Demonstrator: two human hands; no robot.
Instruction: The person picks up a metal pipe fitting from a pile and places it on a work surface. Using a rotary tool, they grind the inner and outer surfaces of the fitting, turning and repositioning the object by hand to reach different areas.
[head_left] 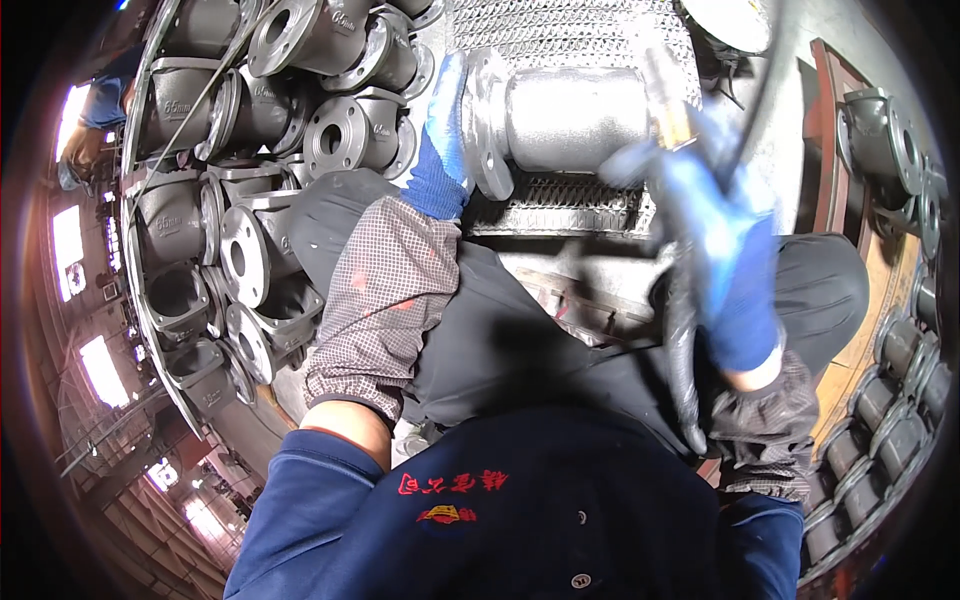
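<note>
The left hand gripped the flange of the grey cast pipe fitting, steadying it on the mesh table. The right hand was closed around a hosed tool, blurred, beside the fitting's body.

In front of my knees at twelve o'clock sits the table, a metal mesh grating. Lying right on it is one grey flanged pipe casting, on its side, flange toward nine o'clock. Out at ten o'clock, a heap of grey flanged castings crowds a rimmed bin.
</note>
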